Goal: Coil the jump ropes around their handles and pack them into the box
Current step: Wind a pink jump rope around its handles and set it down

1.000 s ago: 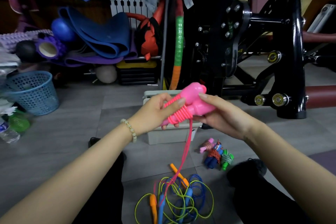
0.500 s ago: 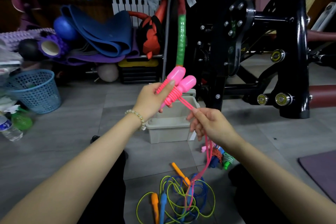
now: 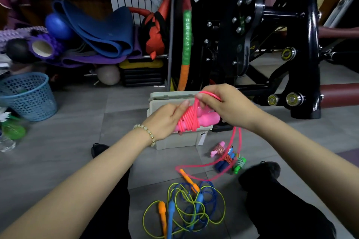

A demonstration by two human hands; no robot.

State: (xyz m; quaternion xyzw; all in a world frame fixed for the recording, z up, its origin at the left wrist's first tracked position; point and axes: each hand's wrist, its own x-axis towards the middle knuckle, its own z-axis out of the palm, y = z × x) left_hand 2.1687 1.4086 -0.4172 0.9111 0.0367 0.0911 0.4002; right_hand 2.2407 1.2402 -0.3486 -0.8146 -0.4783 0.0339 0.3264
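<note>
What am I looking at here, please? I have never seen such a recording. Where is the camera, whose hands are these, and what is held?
There is no machine here. A person wears one camera on the head, and it looks forward and down at their own hands. The left hand grips two pink handles with rope wound round them. The right hand pinches the pink rope in a loop above the handles; the rest hangs to the floor. Behind stands a grey box. On the floor lie tangled loose ropes and a few wound ropes.
</note>
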